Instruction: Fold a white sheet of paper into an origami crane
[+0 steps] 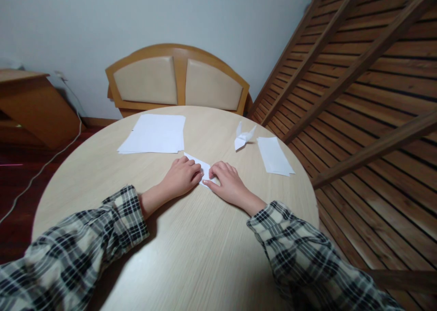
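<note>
Folded paper (pixel 202 167) lay near the middle of the round table (pixel 191 256) | left hand (pixel 180 176) and right hand (pixel 228 183), fingers curled, pressed it flat from both sides | apparently keeping a crease down

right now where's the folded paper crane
In the head view, the paper crane sits far right on the round table, just left of the narrow paper stack.

You're in somebody's home, dining-corner vibes: round wooden table (pixel 191 256), padded chair back (pixel 177 81) right behind it, a slatted wooden frame (pixel 358 74) propped up to its right, low wooden cabinet (pixel 30 101) off its left.
</note>
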The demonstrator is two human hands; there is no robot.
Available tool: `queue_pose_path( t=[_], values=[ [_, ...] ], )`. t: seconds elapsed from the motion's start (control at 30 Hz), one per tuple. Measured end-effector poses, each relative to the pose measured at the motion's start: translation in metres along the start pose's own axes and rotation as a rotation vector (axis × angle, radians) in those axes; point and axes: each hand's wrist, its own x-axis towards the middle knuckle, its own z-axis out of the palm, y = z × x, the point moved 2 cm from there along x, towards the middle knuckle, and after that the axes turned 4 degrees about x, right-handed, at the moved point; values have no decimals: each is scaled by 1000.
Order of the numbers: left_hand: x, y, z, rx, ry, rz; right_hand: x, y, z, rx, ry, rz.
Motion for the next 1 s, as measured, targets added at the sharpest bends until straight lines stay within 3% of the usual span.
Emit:
queue_pose_path(
  t=[1.0],
  values=[
    [2, 2, -3, 9, 6, 0, 0, 1, 3, -129, -64, -84]
  ],
)
